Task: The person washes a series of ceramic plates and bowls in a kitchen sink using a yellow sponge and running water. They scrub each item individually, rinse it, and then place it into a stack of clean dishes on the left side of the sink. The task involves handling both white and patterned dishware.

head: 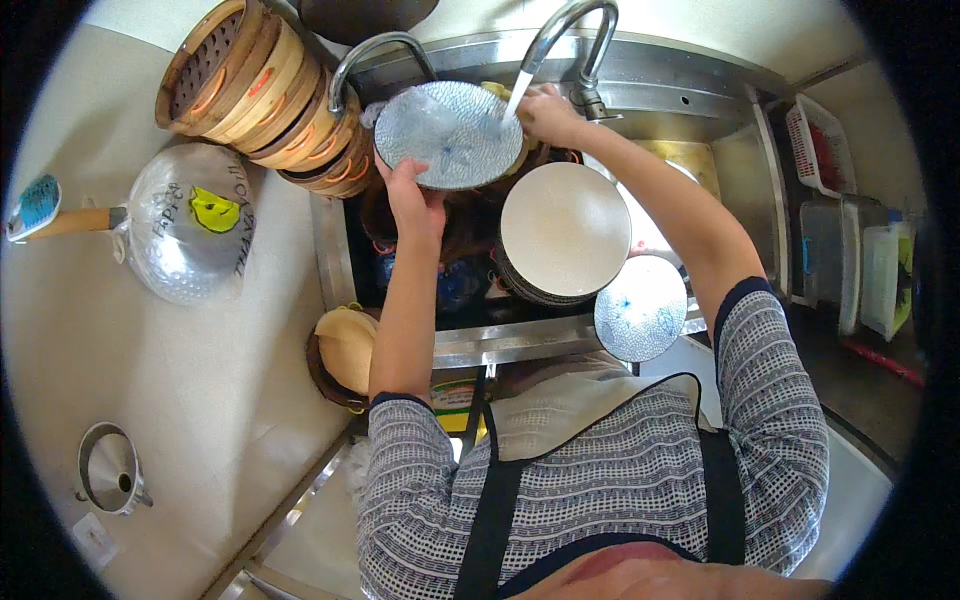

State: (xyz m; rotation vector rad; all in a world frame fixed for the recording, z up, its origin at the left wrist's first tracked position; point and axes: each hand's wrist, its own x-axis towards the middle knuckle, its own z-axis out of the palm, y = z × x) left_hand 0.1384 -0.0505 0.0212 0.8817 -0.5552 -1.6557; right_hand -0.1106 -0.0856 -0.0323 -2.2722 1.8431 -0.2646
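My left hand [414, 199] grips the near left rim of a blue-and-white patterned plate [450, 135], thumb on its upper face. Water from the right-hand curved faucet [555, 34] runs onto the plate's right part. My right hand [547, 115] is at the plate's far right side, beside the stream; its fingertips are partly hidden, and something yellowish shows near them, too unclear to name. Nearer my body a stack of round plates, the top one plain cream [566, 229], stands over the sink. A similar patterned plate [641, 309] lies to its right, at the sink's front edge.
Stacked bamboo steamers [270, 97] lean at the back left, beside a second faucet [375, 49]. On the left counter are a plastic-wrapped round item [191, 251] with a wooden handle, a brush [37, 206] and a metal funnel [111, 469]. Plastic baskets [821, 146] stand right.
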